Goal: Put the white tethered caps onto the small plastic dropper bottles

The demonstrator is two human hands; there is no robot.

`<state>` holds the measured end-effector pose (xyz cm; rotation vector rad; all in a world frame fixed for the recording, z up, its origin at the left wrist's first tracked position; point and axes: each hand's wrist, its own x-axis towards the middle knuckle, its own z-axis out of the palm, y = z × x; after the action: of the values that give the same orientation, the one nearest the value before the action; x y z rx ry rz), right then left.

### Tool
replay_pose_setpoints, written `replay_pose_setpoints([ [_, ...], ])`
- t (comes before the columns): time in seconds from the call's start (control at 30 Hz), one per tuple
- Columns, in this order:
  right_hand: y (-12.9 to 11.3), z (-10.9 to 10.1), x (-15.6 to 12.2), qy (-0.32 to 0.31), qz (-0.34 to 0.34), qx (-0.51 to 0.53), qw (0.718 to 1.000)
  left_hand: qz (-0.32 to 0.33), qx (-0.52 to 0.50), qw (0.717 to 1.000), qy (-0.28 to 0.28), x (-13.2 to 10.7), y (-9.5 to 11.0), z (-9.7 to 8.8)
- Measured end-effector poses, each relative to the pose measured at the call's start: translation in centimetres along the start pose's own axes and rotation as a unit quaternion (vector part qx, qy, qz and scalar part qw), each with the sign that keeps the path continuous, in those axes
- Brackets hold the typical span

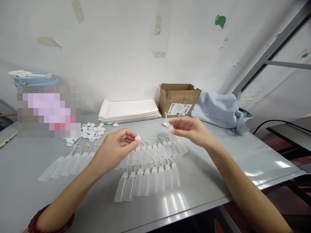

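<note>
My left hand (119,144) is raised over the grey table (211,181), its fingers pinched on a small white cap (138,138). My right hand (190,128) is level with it on the right and grips a small translucent squeeze bottle (172,135) by its top, its thin nozzle pointing up. Below both hands lie rows of the same translucent bottles (148,181), laid side by side with nozzles facing away. Another row of bottles (66,165) lies to the left.
A heap of loose white caps (91,132) sits at the back left. Behind are a stack of white sheets (128,110), an open cardboard box (178,98) and a light blue cloth (218,110). The table's edge runs along the right front.
</note>
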<state>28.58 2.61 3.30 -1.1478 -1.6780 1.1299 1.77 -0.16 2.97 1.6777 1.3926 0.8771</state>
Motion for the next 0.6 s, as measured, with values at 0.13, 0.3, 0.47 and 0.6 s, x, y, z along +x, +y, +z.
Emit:
replay_pose_setpoints([
  [0.13,-0.3,2.6,-0.9,-0.116,0.033,0.150,0.981,0.008,-0.070,0.993,-0.098,-0.7,0.7,0.7],
  [0.3,-0.3,4.0,-1.2,-0.189,0.097,0.206,0.955,0.038,-0.114,0.984,-0.129,-1.1,1.1,0.8],
  [0.47,-0.2,4.8,-1.4,-0.171,0.129,0.229,0.950,0.026,-0.109,0.980,-0.163,-1.2,1.1,0.9],
  [0.6,-0.2,5.3,-1.7,-0.163,0.142,0.243,0.946,0.007,-0.095,0.986,-0.133,-1.2,1.0,0.9],
])
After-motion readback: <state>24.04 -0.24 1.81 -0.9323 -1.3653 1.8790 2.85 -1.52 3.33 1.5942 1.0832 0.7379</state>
